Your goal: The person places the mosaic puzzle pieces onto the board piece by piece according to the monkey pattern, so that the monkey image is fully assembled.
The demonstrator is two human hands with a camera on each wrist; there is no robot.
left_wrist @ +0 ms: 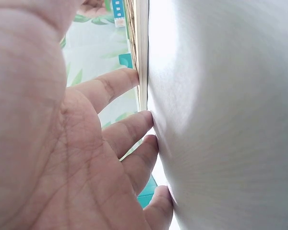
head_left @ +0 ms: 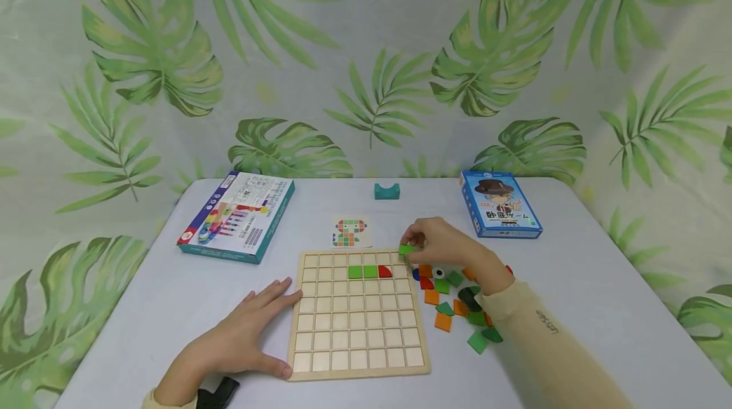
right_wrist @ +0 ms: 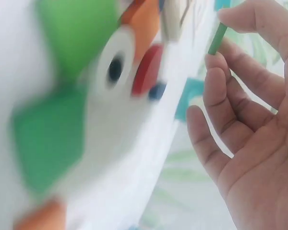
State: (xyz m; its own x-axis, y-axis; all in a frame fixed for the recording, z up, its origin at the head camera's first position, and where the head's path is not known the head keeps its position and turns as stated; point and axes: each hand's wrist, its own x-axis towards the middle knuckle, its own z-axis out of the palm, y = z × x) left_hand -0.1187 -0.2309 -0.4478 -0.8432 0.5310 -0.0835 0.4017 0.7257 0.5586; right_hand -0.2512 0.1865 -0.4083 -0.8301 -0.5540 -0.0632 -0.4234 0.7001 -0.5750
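Note:
Between the thumb and fingers of my right hand (head_left: 443, 245) is a green square tile (head_left: 406, 249), held just above the top right corner of the wooden grid board (head_left: 359, 375). Its thin edge shows in the right wrist view. Spread fingers of my left hand (head_left: 243, 333) rest along the board's left edge, thumb at the lower left corner. In the second row lie two green square tiles (head_left: 363, 272) side by side, then a red quarter-circle tile (head_left: 385, 272). A pattern card (head_left: 351, 232) lies behind the board.
Loose tiles in green, orange (head_left: 443, 322), red and blue lie scattered right of the board, with a white eye piece (head_left: 438, 273) among them. A teal notched block (head_left: 387, 192) stands at the back, between a white-and-teal box (head_left: 240, 215) and a blue box (head_left: 501, 204).

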